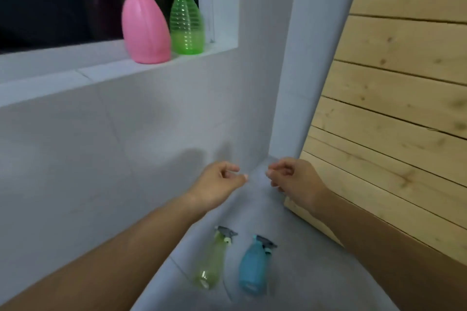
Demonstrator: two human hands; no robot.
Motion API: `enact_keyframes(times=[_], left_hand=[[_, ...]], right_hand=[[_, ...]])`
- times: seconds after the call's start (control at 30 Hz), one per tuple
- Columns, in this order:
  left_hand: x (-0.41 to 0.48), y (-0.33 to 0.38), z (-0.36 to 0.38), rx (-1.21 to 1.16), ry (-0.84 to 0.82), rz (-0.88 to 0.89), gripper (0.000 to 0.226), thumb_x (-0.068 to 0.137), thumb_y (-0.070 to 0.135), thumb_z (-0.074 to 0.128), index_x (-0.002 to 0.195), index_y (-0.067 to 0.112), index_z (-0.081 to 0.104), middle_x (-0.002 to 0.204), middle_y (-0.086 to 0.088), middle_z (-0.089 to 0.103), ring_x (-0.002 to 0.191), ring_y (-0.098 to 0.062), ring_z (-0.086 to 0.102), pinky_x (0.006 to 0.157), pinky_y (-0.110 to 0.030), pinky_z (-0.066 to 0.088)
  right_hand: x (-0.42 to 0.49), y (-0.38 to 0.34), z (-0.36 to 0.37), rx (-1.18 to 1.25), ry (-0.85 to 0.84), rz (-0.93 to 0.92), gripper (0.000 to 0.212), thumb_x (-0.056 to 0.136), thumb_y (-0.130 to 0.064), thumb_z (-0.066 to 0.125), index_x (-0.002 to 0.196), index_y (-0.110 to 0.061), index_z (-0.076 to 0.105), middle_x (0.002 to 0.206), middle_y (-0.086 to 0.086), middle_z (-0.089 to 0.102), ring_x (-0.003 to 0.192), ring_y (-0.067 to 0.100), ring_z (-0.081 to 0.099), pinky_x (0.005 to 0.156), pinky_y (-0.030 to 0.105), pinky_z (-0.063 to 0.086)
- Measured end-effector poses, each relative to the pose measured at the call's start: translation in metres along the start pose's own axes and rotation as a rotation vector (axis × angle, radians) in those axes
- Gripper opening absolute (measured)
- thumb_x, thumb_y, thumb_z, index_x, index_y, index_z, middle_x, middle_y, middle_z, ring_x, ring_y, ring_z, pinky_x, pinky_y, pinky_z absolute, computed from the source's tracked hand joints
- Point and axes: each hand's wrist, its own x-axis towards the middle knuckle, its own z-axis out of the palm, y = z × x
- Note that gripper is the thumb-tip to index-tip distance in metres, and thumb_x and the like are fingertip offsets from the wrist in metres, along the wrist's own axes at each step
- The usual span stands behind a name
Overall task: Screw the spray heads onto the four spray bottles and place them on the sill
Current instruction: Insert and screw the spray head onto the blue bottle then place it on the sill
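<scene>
On the grey tiled floor (252,209) at 6 o'clock lie a yellow-green bottle (211,264) and a blue bottle (254,266), long axes toward 12, spray heads at the far end. A pink bottle (145,30) and a green bottle (187,25) stand upright on the white sill (63,76) at 11. Left hand (219,185) and right hand (294,179) hover empty, fingers loosely curled. Wooden planks (404,83) at 3

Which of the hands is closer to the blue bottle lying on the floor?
Right, though only slightly. The right hand hangs above the blue bottle and a little right; the left hand hangs above and further left.
</scene>
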Motion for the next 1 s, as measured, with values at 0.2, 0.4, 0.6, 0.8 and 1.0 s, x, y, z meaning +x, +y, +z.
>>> enact_keyframes(times=[0.2,0.4,0.6,0.8,1.0], left_hand=[[0.028,-0.089,0.066,0.170,-0.166,-0.249,0.049,0.089,0.033,0.075,0.126,0.007,0.058,0.105,-0.011,0.070,0.082,-0.019,0.066,0.076,-0.030,0.058],[0.058,-0.165,0.115,0.359,-0.270,-0.387,0.082,0.083,0.052,0.072,0.149,0.013,0.044,0.145,-0.008,0.055,0.124,-0.026,0.059,0.097,-0.030,0.049],[0.090,-0.218,0.154,0.417,-0.298,-0.452,0.080,0.086,0.050,0.071,0.146,0.008,0.041,0.143,-0.010,0.054,0.122,-0.025,0.058,0.084,-0.027,0.045],[0.093,-0.245,0.178,0.386,-0.335,-0.524,0.077,0.084,0.053,0.072,0.141,0.010,0.041,0.138,-0.011,0.056,0.110,-0.025,0.058,0.079,-0.030,0.044],[0.094,-0.256,0.171,0.170,-0.299,-0.627,0.062,0.080,0.043,0.081,0.125,0.013,0.050,0.104,-0.001,0.057,0.084,-0.015,0.059,0.063,-0.026,0.051]], right_hand=[[-0.004,0.117,0.025,-0.067,-0.106,0.266,0.015,0.087,-0.026,0.068,0.094,-0.013,0.069,0.090,0.011,0.073,0.076,0.018,0.068,0.076,0.036,0.057],[0.012,0.214,0.063,0.016,-0.159,0.522,0.023,0.086,-0.025,0.071,0.099,-0.006,0.067,0.097,0.019,0.070,0.083,0.030,0.069,0.080,0.044,0.059],[0.046,0.287,0.106,-0.038,-0.149,0.570,0.047,0.081,-0.036,0.074,0.117,-0.008,0.065,0.115,0.016,0.068,0.100,0.031,0.066,0.089,0.044,0.056],[0.071,0.312,0.127,-0.132,-0.124,0.592,0.076,0.070,-0.049,0.079,0.129,-0.005,0.058,0.129,0.016,0.060,0.114,0.033,0.060,0.098,0.047,0.051],[0.084,0.311,0.139,-0.233,-0.135,0.545,0.063,0.063,-0.046,0.086,0.100,0.004,0.072,0.103,0.026,0.071,0.094,0.038,0.068,0.082,0.050,0.058]])
